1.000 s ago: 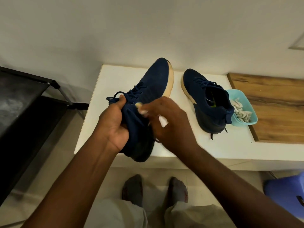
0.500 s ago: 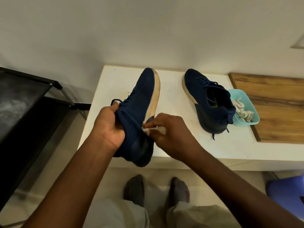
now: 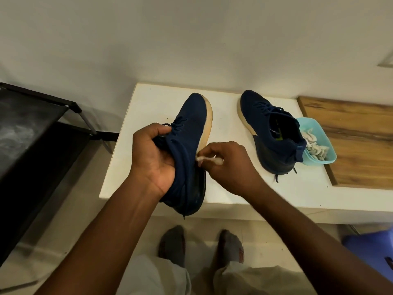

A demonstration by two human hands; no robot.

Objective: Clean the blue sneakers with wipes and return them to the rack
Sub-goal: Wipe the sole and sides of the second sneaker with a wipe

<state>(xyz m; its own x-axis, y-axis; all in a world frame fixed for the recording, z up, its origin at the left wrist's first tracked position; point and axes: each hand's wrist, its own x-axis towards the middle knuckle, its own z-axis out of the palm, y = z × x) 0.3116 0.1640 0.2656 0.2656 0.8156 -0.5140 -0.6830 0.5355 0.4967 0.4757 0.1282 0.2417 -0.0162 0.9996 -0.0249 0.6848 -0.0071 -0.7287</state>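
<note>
The left hand [image 3: 156,158] grips 1 blue sneaker [image 3: 192,118] at its soft knit collar, thumb up by the laces, fingers curled round the fabric. The shoe is raised off the white tabletop [image 3: 229,133], tilted on its side, with its toe pointing away and its heel towards the person. Its smooth cream sole edge faces right, and the heel part is dark and rubbery. The right hand [image 3: 231,165] pinches a small crumpled white wipe [image 3: 209,160] and presses it against the sole's edge, just beside the left hand. The 2nd sneaker [image 3: 274,133] stands upright on the tabletop, well to the right. It touches a rounded teal plastic tub [image 3: 319,129] holding crumpled wipes [image 3: 314,145]. The tub sits on a grainy wooden board [image 3: 357,135]. A black metal-framed rack [image 3: 38,128] stands to the left.
</note>
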